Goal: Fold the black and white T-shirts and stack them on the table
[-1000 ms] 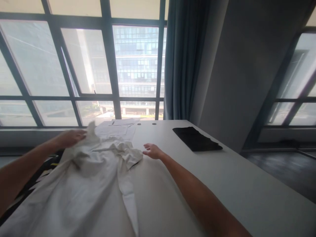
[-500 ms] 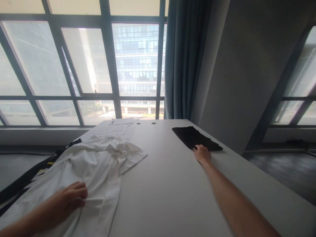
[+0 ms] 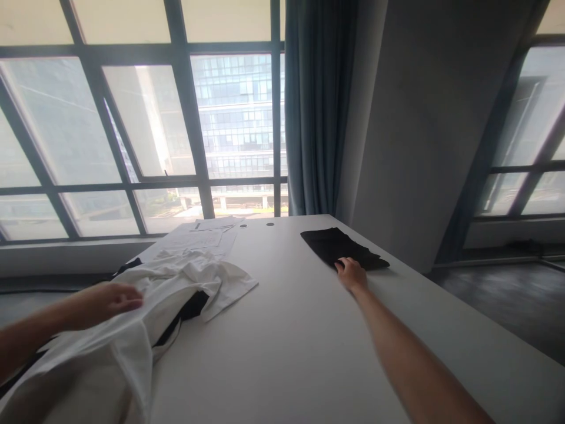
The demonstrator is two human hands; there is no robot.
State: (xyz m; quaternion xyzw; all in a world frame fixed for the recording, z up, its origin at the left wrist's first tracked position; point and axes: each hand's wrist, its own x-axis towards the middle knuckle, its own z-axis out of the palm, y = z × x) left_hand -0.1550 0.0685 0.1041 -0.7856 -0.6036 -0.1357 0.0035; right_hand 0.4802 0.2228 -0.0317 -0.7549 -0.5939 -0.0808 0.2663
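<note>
White cloth (image 3: 176,277) lies crumpled on the left side of the white table (image 3: 265,347), its near part raised and bunched. My left hand (image 3: 117,299) is closed at this cloth, with a fold of it pulled up beneath the fingers. Dark cloth (image 3: 193,306) shows under the white one. At the right side of the table lies a folded black cloth (image 3: 342,244). My right hand (image 3: 351,272) rests on its near edge, fingers bent over it; whether they pinch it is hard to see.
Sheets of paper (image 3: 194,237) lie at the table's far left, beyond the white cloth. Two round dark inserts (image 3: 270,224) sit near the far edge. Past the table stand windows, a blue curtain (image 3: 313,118) and a grey pillar (image 3: 406,118).
My left hand has moved up and to the left, lifting the white cloth and baring dark cloth beneath it. My right hand stays at the black cloth. The view has shifted slightly.
</note>
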